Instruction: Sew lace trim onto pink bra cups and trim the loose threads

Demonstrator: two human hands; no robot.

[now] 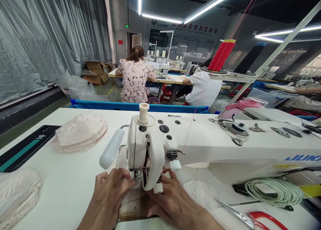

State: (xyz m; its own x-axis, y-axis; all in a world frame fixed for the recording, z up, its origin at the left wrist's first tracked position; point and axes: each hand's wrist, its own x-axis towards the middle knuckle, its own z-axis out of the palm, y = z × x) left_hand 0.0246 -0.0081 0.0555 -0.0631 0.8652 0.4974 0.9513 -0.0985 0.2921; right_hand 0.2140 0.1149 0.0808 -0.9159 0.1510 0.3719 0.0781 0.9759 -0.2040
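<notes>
A white lace piece (132, 196) lies under the needle area of a white sewing machine (200, 143). My left hand (110, 189) is at the left of the presser foot (137, 174), its fingers curled and pinching the lace edge. On the other side, my right hand (173, 193) lies low beside the needle guard, fingers spread and thumb apart. Its fingertips are partly hidden behind the machine's white lever cover (155, 159). More white lace (121, 156) shows behind the machine head.
Stacked lace pieces (80, 133) and another stack (18, 196) lie left, near a dark phone-like box (27, 148). Red-handled scissors (244, 216), a coil of pale green cord (274, 191) and white fringe (200, 191) lie right. A red thread cone (222, 56) stands above. Two people sit ahead.
</notes>
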